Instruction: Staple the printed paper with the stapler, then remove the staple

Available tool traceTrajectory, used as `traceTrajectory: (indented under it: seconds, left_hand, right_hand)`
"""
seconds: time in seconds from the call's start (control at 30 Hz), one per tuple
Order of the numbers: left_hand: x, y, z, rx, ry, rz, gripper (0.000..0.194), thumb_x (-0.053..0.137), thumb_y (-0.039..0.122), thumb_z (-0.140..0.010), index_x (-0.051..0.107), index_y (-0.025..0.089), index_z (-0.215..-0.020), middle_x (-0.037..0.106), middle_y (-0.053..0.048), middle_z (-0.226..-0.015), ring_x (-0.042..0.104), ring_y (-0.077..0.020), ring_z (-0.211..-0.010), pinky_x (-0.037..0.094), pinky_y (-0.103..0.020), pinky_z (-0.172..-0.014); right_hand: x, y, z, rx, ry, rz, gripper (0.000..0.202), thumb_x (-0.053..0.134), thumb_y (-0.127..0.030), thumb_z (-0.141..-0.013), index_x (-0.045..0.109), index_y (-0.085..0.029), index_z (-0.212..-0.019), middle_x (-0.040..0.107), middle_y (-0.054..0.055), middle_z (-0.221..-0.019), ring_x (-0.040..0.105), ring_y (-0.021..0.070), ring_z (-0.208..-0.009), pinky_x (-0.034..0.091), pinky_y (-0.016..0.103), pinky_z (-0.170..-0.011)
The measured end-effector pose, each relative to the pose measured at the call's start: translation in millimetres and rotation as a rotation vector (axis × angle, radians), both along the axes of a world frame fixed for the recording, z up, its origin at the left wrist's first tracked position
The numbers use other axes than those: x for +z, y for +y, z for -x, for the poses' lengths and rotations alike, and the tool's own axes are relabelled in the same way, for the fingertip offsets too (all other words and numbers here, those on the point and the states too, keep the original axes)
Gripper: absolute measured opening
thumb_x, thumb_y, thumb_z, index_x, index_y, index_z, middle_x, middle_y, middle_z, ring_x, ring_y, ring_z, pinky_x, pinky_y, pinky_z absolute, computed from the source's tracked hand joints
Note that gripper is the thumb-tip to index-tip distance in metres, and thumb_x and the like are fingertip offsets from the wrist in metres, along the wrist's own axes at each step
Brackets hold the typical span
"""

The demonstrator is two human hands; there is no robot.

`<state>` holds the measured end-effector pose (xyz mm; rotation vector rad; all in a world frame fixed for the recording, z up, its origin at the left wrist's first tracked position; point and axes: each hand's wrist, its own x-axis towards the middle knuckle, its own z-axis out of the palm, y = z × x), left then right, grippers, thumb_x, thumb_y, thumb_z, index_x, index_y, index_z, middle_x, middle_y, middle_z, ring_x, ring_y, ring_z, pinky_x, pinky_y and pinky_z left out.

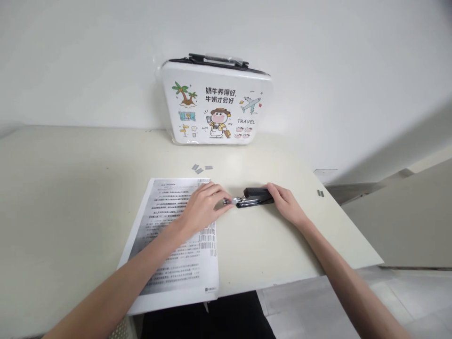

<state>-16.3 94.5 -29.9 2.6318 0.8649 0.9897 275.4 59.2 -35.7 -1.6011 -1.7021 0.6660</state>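
A black stapler lies on its side low over the table, its top arm parted from its base. My right hand is closed around its rear end. At the front, my left hand pinches a silver metal piece, the stapler's slide, which sticks out of the body. Whether staples sit in the slide is too small to make out. Under my left hand and forearm lie printed sheets. Several grey staple strips rest just beyond the paper's top edge.
A white case with cartoon prints and a black handle stands against the wall at the back. More staple strips lie near the right edge of the table. The paper's lower edge reaches the table's front edge.
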Motion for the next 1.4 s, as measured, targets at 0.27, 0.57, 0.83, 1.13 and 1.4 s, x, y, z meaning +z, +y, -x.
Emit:
traceTrajectory:
  seconds: [0.27,0.57,0.83,1.13,1.4]
  left_hand:
    - [-3.8,0.9,0.1,0.004,0.016,-0.001,0.01,0.076,0.031,-0.096,0.074,0.021,-0.097,0.075,-0.002,-0.098,0.067,-0.0221,-0.095,0.052,-0.039,-0.09]
    - [1.4,-3.4,-2.6,0.01,-0.062,0.09,0.01,0.079,0.031,-0.095,0.074,0.023,-0.097,0.075,-0.002,-0.102,0.068,-0.0223,-0.1,0.051,-0.041,-0.098]
    - [2.3,-2.9,-1.6,0.009,-0.127,0.049,0.013,0.08,0.029,-0.094,0.076,0.023,-0.104,0.079,0.0,-0.099,0.07,-0.02,-0.091,0.051,-0.039,-0.093]
    - [-0.1,-3.2,-3.1,0.071,-0.078,0.034,0.011,0.082,0.031,-0.092,0.079,0.025,-0.102,0.08,0.0,-0.099,0.068,-0.0225,-0.097,0.048,-0.041,-0.094]
    - [0.3,-5.7,-5.2,0.1,-0.047,0.075,0.008,0.082,0.028,-0.092,0.079,0.025,-0.099,0.08,0.001,-0.098,0.068,-0.0229,-0.097,0.047,-0.042,-0.096]
  right_hand:
    - [-1.4,1.2,-1.3,0.01,0.0,-0.004,0.071,0.033,-0.077,-0.102,0.072,-0.018,-0.093,0.07,0.005,-0.085,0.061,0.0246,-0.088,0.048,0.032,-0.078]
    - [-2.4,0.7,-1.5,0.012,0.005,-0.01,0.07,0.033,-0.077,-0.102,0.07,-0.019,-0.09,0.069,0.004,-0.083,0.061,0.0248,-0.088,0.048,0.031,-0.076]
    - [-3.2,1.2,-2.1,0.011,0.007,-0.004,0.067,0.033,-0.075,-0.103,0.067,-0.02,-0.085,0.07,0.004,-0.085,0.061,0.0241,-0.088,0.048,0.031,-0.077]
    - [-1.7,0.1,-1.0,0.01,0.0,-0.009,0.068,0.032,-0.076,-0.102,0.068,-0.02,-0.087,0.068,0.004,-0.083,0.06,0.024,-0.087,0.047,0.031,-0.076]
    - [-2.3,0.9,-1.9,0.011,0.002,0.0,0.068,0.033,-0.075,-0.102,0.069,-0.019,-0.092,0.068,0.004,-0.084,0.059,0.0239,-0.087,0.047,0.032,-0.077]
